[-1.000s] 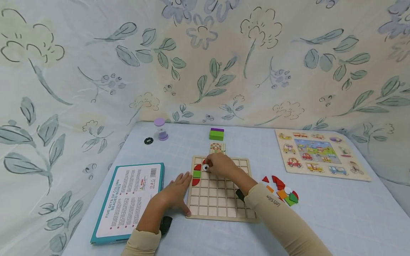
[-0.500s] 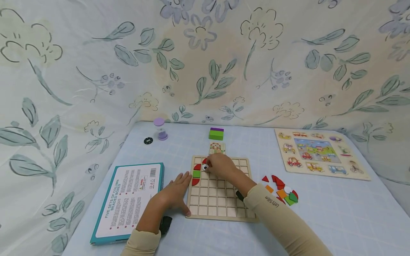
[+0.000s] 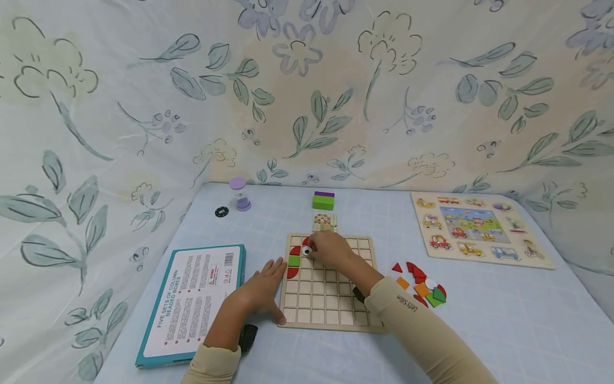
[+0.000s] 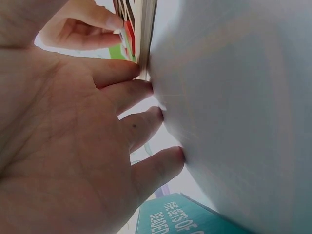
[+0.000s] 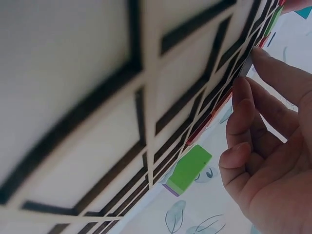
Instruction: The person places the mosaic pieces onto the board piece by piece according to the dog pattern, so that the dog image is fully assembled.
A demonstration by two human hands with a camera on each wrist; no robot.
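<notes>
A wooden grid board (image 3: pixel 331 303) lies at the middle of the table. At its upper left, my right hand (image 3: pixel 332 249) pinches a white round eye piece (image 3: pixel 306 250) with a black dot between thumb and finger, right at a cell. Beside it sit a green square (image 3: pixel 294 261) and red curved pieces (image 3: pixel 292 273), one above and one below the square. Another red piece (image 3: pixel 306 241) shows by my right fingertips, partly hidden. My left hand (image 3: pixel 261 289) rests along the board's left edge with its fingers extended; in the left wrist view, fingertips (image 4: pixel 155 113) meet the tablecloth.
Loose coloured pieces (image 3: pixel 422 290) lie right of the board. A pattern card (image 3: pixel 325 222) and a green block (image 3: pixel 323 202) stand behind it. A teal-edged box (image 3: pixel 194 304) is at left, near an hourglass (image 3: pixel 240 194) and black chip (image 3: pixel 221 212). A vehicle puzzle (image 3: pixel 479 229) lies back right.
My right fingers have settled slightly with the eye piece at the same cell, covering a little more of it. My left hand has stayed in place.
</notes>
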